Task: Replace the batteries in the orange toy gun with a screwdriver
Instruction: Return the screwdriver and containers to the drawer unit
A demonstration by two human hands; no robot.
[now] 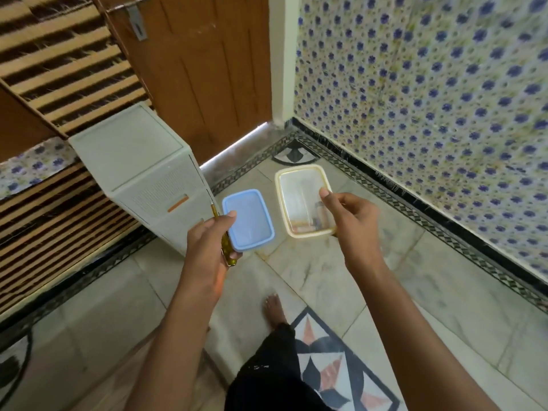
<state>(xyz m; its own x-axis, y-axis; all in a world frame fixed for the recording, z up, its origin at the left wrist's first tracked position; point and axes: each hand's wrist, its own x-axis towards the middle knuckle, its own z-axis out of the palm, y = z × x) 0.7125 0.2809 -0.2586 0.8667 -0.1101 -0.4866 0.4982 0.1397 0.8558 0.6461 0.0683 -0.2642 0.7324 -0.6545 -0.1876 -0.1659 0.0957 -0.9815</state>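
My left hand (207, 247) is closed around a screwdriver (225, 243) with a yellow-green handle, its thin shaft pointing up and away. The same hand pinches a blue plastic lid (249, 221) by its near edge, thumb on top. My right hand (353, 221) holds an open clear container with a cream rim (296, 170), thumb on its right edge. Small items (318, 216) lie in its near end, blurred, possibly batteries. The orange toy gun is not in view.
A white plastic drawer unit (142, 173) stands on the left, against a brown wooden door (192, 69). A blue-flowered tiled wall (430, 99) runs along the right. The floor (326, 277) is pale marble, and my bare foot (275, 307) is below the hands.
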